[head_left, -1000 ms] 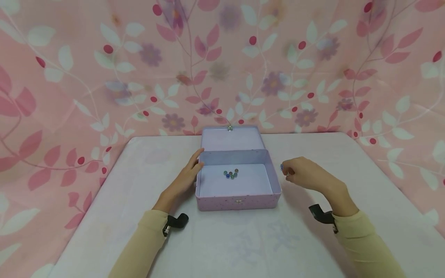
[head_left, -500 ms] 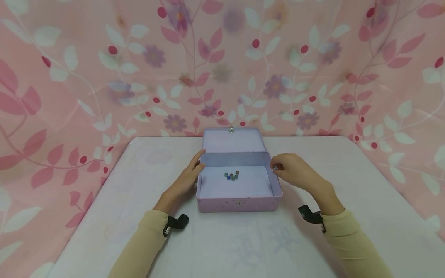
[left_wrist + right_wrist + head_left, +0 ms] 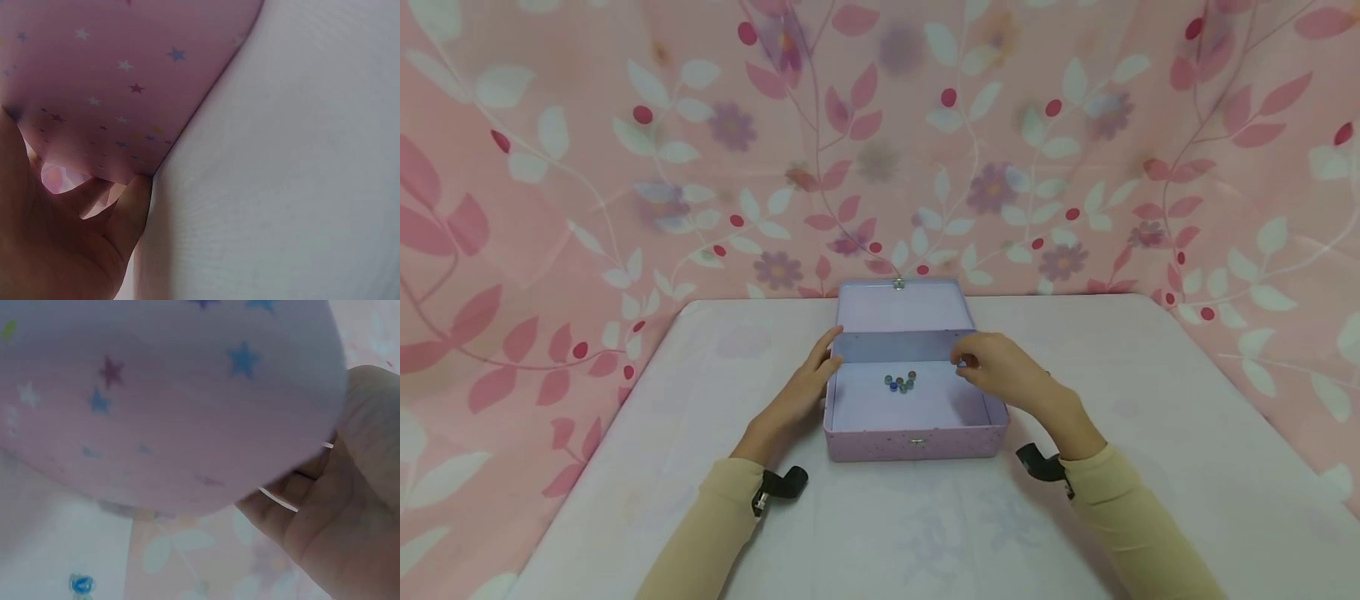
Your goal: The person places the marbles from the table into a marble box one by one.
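An open lilac tin box (image 3: 917, 443) stands on the white table in the head view, its hinged lid (image 3: 904, 307) tipped back. Several small glass marbles (image 3: 903, 389), one of them deep blue (image 3: 893, 386), lie on its floor. Along the box's left side rests my left hand (image 3: 797, 387), thumb at the rim; in the left wrist view its fingers touch the star-printed outer wall (image 3: 125, 81). My right hand (image 3: 1003, 367) is over the right part of the box, pinching a small bluish marble that its fingers mostly hide. The right wrist view shows a blue marble (image 3: 81, 584) past the wall.
A white cloth covers the table (image 3: 715, 367). Behind it hangs a pink curtain (image 3: 880, 150) with leaves and flowers. A small metal clasp (image 3: 898, 284) sits on the lid's edge. Black camera mounts (image 3: 785, 482) are worn on both wrists.
My right hand has moved left from beside the box, across its right rim, to above its inside, carrying the small bluish marble. My left hand stays at the box's left side.
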Motion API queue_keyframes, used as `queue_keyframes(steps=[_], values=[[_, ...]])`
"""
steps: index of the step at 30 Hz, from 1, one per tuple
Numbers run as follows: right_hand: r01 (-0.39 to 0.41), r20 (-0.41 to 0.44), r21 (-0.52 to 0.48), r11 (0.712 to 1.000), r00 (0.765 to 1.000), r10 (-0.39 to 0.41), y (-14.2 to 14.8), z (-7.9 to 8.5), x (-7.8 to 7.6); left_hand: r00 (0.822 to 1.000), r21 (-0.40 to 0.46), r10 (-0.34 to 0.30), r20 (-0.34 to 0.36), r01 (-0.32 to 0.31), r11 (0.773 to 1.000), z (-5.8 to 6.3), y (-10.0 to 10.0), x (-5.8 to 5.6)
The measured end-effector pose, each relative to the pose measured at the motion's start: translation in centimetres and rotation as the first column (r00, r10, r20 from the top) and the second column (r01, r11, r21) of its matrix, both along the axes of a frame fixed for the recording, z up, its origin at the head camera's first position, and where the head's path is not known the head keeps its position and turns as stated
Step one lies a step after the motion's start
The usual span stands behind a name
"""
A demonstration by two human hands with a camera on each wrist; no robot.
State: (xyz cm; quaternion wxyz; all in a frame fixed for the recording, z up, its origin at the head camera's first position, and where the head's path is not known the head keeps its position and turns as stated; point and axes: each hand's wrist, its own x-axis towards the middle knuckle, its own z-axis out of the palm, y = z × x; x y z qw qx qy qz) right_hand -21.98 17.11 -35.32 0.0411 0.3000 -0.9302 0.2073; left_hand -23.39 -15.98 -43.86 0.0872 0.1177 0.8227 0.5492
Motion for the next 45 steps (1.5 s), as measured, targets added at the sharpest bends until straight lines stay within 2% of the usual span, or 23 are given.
queue_keyframes(steps=[5,14,15,28,36,45], values=[[-0.026,-0.006,0.018,0.999,1.0,0.026,-0.9,-0.5,-0.4,1.0,-0.002,0.004,0.0,-0.004,1.0,0.0,-0.1,0.0],[-0.037,0.048,0.037,0.999,0.998,0.035,-2.3,-1.3,-0.8,1.0,0.002,-0.003,-0.005,0.003,1.0,-0.2,-0.1,-0.1],[-0.04,0.051,0.041,0.998,0.998,0.038,-2.5,-1.4,-0.8,1.0,0.004,-0.007,0.004,0.007,1.0,0.2,0.0,0.1],[-0.086,0.09,0.164,0.983,0.993,0.072,-3.8,-3.5,-1.1,1.0,-0.003,0.003,-0.007,-0.003,1.0,-0.1,-0.1,0.0],[-0.06,0.077,0.189,0.98,0.996,0.046,-3.9,-4.2,-1.0,1.0,0.007,0.003,-0.008,-0.003,1.0,-0.1,-0.1,0.0],[-0.048,0.08,0.192,0.98,0.996,0.033,-3.9,-4.2,-0.7,1.0,0.005,0.012,0.001,-0.012,1.0,0.0,0.0,0.0]])
